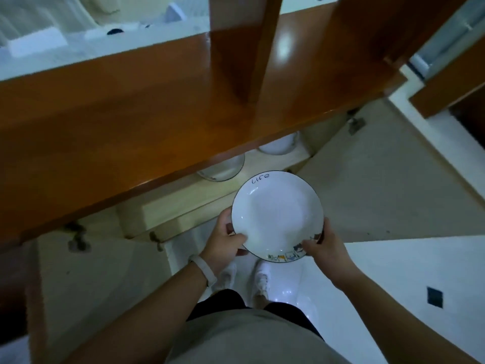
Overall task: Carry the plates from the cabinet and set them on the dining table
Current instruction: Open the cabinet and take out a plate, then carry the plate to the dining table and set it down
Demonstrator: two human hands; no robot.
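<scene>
In the lower middle of the frame, a white plate [275, 216] with a thin dark rim is held level above the floor [393, 271], just in front of the open cabinet [183, 206]. The left hand [225, 240] grips its left edge, thumb on the rim and fingers beneath. The right hand [324, 246] pinches the lower right edge beside small cartoon figures. More white dishes [223, 170] sit on the cabinet shelf, partly hidden under the brown wooden bench [105, 122]. A pale wristband [203, 269] circles the left wrist.

Left hand [223, 243] and right hand [323, 247] grip the plate [275, 214]; forearms outstretched.
</scene>
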